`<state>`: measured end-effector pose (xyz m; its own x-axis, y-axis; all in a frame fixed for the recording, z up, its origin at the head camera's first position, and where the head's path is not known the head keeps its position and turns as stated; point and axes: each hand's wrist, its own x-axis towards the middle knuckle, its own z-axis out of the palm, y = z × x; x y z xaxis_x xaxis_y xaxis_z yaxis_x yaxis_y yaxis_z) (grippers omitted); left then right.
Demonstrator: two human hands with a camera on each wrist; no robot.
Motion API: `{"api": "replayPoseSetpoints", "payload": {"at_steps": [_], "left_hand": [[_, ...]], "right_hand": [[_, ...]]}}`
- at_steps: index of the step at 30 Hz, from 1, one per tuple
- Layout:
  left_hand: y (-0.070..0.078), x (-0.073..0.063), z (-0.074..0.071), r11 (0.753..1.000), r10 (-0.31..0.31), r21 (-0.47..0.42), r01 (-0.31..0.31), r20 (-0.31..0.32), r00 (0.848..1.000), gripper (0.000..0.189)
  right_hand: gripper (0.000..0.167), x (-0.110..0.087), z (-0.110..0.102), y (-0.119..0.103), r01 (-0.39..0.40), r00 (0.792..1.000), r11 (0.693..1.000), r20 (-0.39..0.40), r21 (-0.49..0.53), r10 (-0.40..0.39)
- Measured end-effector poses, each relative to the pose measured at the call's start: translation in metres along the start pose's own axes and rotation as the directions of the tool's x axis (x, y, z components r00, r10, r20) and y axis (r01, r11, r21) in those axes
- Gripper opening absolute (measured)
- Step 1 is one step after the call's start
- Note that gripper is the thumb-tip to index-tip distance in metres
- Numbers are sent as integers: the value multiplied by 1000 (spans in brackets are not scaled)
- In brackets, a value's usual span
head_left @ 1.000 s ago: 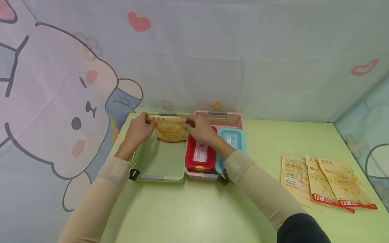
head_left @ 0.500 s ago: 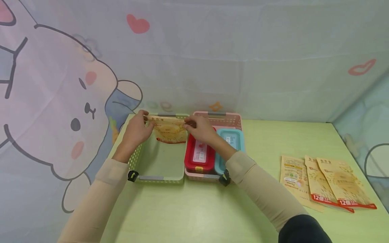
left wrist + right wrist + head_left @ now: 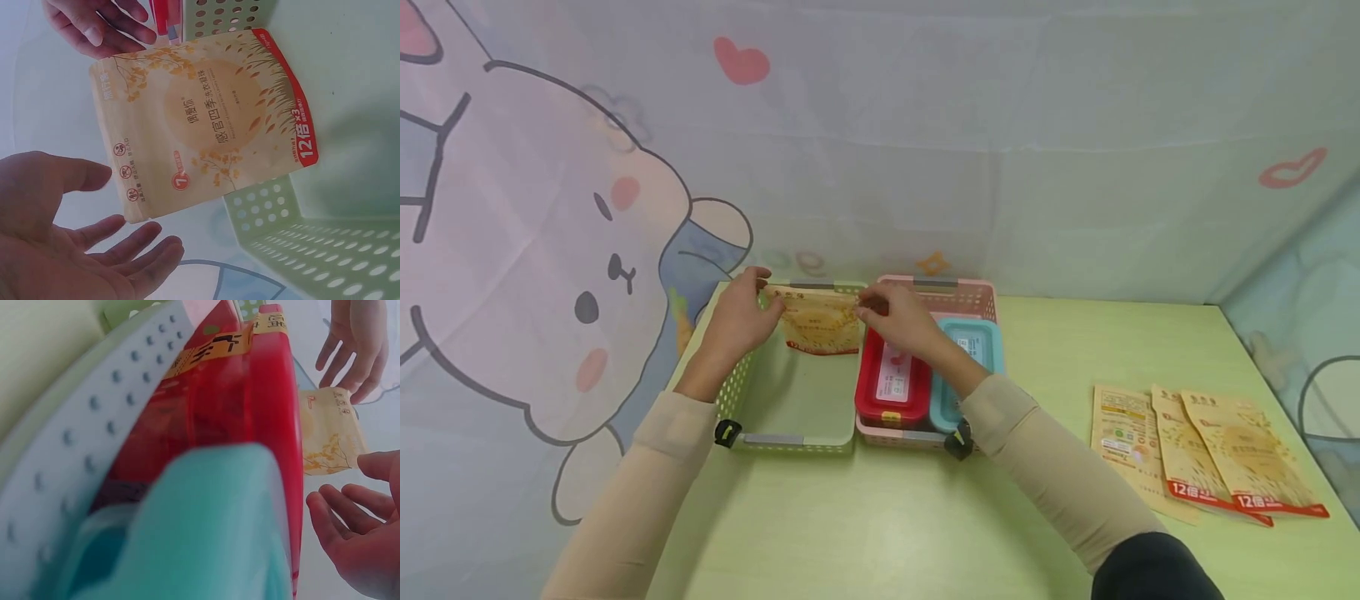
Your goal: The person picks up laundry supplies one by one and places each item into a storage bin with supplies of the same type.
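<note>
A beige pouch of laundry pods (image 3: 822,325) with a red bottom band stands upright at the back of the green basket (image 3: 797,400). My left hand (image 3: 743,312) is at its left top corner; in the left wrist view that hand's thumb and fingers are spread right at the pouch's edge. At the other top corner is my right hand (image 3: 898,317), with fingers loosely extended in the right wrist view and its thumb (image 3: 378,465) near the pouch's edge. Neither hand grips the pouch in the wrist views.
Beside the green basket stands a pink basket (image 3: 940,287) holding a red-lidded box (image 3: 893,375) and a blue-lidded box (image 3: 973,342), under my right forearm. Three more pouches (image 3: 1255,454) lie overlapping at the table's right. A printed curtain (image 3: 880,142) hangs behind the table.
Both hands stay by the pouch's top corners, the left fingers lifting slightly. The pouch keeps its place at the back of the green basket.
</note>
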<state>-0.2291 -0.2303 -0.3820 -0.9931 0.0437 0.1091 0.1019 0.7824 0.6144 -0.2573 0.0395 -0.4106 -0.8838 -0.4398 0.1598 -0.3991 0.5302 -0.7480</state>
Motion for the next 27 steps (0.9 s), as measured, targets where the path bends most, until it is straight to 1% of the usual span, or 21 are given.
{"api": "replayPoseSetpoints", "payload": {"at_steps": [4, 11, 15, 19, 21, 23, 25, 27], "left_hand": [[3, 1, 0, 999, 32, 7, -32, 9, 999, 61], [12, 2, 1, 996, 81, 44, -84, 54, 995, 81], [17, 1, 3, 989, 134, 61, -137, 63, 989, 88], [19, 1, 5, 971, 189, 140, -195, 53, 980, 94], [20, 0, 6, 959, 206, 191, -210, 43, 978, 96], [20, 0, 6, 949, 216, 228, -218, 33, 976, 97], [21, 0, 7, 942, 232, 242, -232, 30, 972, 96], [21, -1, 7, 933, 245, 261, -246, 39, 969, 96]], "right_hand": [[39, -1, -2, 2, 20, 1000, 1000, 1, -22, -20], [48, -6, -5, 0, 48, 998, 997, 38, -61, -46], [54, -9, -6, -1, 50, 998, 996, 35, -68, -48], [63, -12, -9, -5, 51, 998, 994, 29, -91, -49], [70, -14, -11, -7, 59, 998, 991, 34, -120, -55], [78, -15, -14, -9, 69, 997, 985, 52, -157, -62], [85, -17, -17, -11, 86, 994, 975, 79, -205, -71], [91, -20, -20, -11, 103, 991, 962, 110, -253, -77]]}}
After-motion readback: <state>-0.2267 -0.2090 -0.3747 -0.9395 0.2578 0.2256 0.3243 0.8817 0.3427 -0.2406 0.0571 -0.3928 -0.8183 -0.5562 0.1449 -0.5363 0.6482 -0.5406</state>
